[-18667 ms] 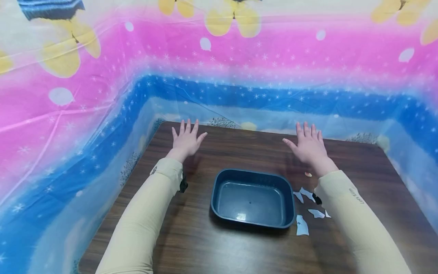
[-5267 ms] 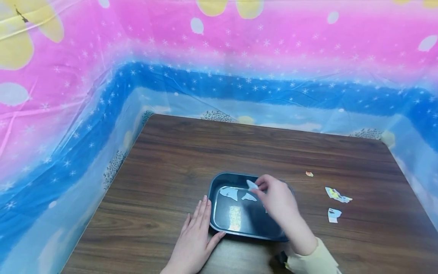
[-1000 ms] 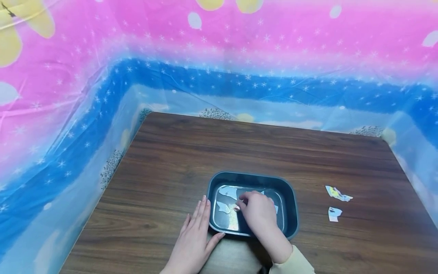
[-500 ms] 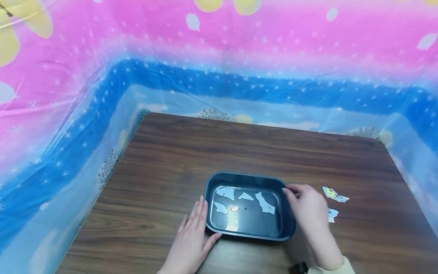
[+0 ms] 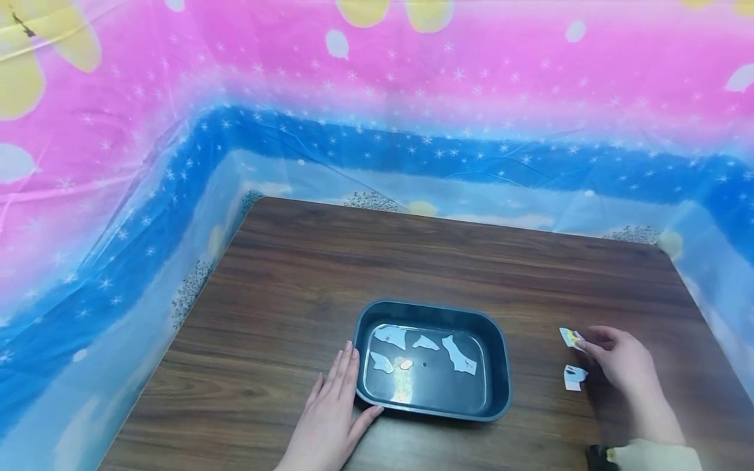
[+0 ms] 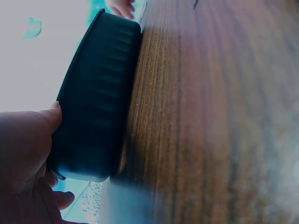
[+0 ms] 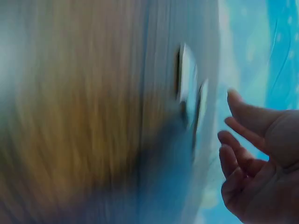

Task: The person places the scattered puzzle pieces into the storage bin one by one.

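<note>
A dark blue-grey rectangular tray (image 5: 436, 412) sits on the table, holding several white shards, such as a long shard (image 5: 459, 355), and a small orange-tinted shard (image 5: 406, 364). My left hand (image 5: 330, 399) rests against the tray's left end, fingers straight, thumb at its near side; the left wrist view shows the thumb (image 6: 51, 116) at the rim. To the right, my right hand (image 5: 624, 360) is at a yellow-patterned shard (image 5: 570, 337), fingertips overlapping it in the head view. The right wrist view shows thumb and fingers (image 7: 238, 154) apart, holding nothing. A white shard with dark marks (image 5: 574, 377) lies nearby.
The brown wood-grain table (image 5: 283, 281) is bordered at the back and left by a pink and blue printed cloth (image 5: 377, 144). A black device (image 5: 597, 456) is on the right wrist.
Shards once beside the tray are now inside it. Within the last second, my right hand let go of the small orange-tinted shard in the tray and moved right; the left hand stayed.
</note>
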Tool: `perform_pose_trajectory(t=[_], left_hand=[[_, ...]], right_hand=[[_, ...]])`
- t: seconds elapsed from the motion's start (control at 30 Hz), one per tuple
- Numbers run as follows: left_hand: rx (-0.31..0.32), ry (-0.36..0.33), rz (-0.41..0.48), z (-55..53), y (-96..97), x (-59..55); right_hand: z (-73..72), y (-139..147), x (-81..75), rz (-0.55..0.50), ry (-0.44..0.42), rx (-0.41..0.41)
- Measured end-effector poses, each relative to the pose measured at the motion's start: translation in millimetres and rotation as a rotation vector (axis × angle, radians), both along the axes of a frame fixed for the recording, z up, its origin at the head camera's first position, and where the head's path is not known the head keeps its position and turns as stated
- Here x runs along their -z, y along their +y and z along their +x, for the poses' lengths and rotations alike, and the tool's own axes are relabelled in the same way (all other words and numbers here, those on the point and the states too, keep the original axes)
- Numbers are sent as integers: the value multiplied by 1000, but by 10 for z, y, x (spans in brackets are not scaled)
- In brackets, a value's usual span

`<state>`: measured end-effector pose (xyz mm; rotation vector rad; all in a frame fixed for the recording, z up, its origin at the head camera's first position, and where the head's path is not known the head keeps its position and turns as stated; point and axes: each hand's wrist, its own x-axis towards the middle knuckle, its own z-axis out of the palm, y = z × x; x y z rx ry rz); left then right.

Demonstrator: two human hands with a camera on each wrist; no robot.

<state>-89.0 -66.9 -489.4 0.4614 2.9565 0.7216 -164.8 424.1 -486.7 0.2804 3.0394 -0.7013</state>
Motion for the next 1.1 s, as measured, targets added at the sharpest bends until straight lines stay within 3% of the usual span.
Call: perform_pose_trajectory(t=[0.13,0.37,0.57,0.9,1.1], left_hand=[[2,-1,-6,7,4,5],[-2,-7,-13,4,9,1],[-2,-20,-6,1,10,-5],[-3,-29,-9,2,7,-10],[-6,-11,-21,6,7,-4]], right_hand=[[-35,244,105,-25,-63,-50],[-76,280,157,-25,-31,-67],[-96,250,91,-13,-83,-16],[-107,196,8,-26,-115,2],[-69,-99,-222,-16,-62,74]])
